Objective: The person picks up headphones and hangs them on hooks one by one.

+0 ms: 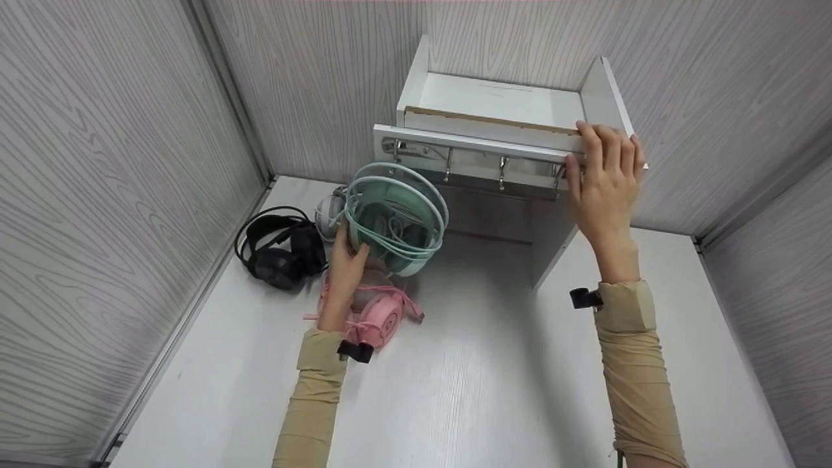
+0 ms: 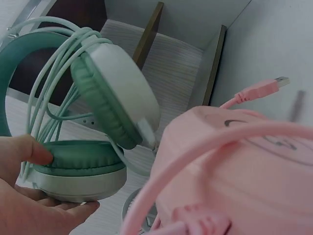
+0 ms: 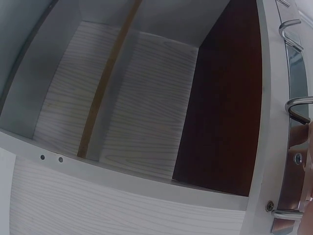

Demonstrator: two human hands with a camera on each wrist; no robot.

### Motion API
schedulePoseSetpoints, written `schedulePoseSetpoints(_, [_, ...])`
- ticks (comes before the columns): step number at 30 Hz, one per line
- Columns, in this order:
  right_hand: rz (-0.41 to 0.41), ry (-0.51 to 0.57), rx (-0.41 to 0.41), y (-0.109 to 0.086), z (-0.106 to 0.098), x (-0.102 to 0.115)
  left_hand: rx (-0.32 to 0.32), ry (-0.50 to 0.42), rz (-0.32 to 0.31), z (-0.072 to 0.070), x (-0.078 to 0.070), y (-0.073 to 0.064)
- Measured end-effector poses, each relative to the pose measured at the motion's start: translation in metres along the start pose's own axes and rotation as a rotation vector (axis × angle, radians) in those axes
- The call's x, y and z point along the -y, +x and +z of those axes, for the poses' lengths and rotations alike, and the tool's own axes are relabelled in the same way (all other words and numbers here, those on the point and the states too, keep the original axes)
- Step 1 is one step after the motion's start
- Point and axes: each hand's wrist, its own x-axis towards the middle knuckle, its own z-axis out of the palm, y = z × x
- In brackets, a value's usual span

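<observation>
My left hand (image 1: 348,266) holds a mint-green headset (image 1: 422,257) by one ear cup. In the left wrist view the thumb presses the green ear cushion (image 2: 83,155) and the fingers lie beneath the cup. Light green cable loops (image 2: 54,88) wrap around the headset, which is in the air before the left end of a white shelf rack (image 1: 500,97). My right hand (image 1: 608,182) grips the rack's right front corner, fingers over the top edge, thumb at the front. Metal hooks (image 1: 502,172) line the rack's front rail.
A pink headset (image 1: 380,318) lies on the white tabletop (image 1: 455,370) below my left forearm. Left of it is a black headset (image 1: 279,263), with a grey-white headset (image 1: 327,211) behind. Wood-grain panels (image 1: 117,162) enclose the table at the sides and back.
</observation>
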Motion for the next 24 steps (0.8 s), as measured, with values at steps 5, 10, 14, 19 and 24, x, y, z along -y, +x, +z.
schedulePoseSetpoints(5, [0.005, -0.008, 0.004, 0.0, -0.001, -0.001, -0.038, 0.074, 0.013, -0.004, -0.001, 0.0])
schedulePoseSetpoints(10, [0.007, -0.011, -0.001, 0.0, -0.001, -0.001, -0.054, 0.093, 0.01, -0.007, -0.005, -0.003])
schedulePoseSetpoints(14, [0.006, -0.003, 0.003, 0.0, 0.0, -0.001, -0.124, 0.092, 0.034, -0.01, -0.008, -0.012])
schedulePoseSetpoints(19, [0.009, 0.003, 0.004, 0.0, -0.001, 0.0, -0.211, 0.138, 0.099, -0.013, -0.011, -0.028])
schedulePoseSetpoints(24, [0.017, 0.007, 0.003, -0.001, 0.0, 0.001, -0.212, 0.185, 0.178, -0.02, -0.013, -0.037])
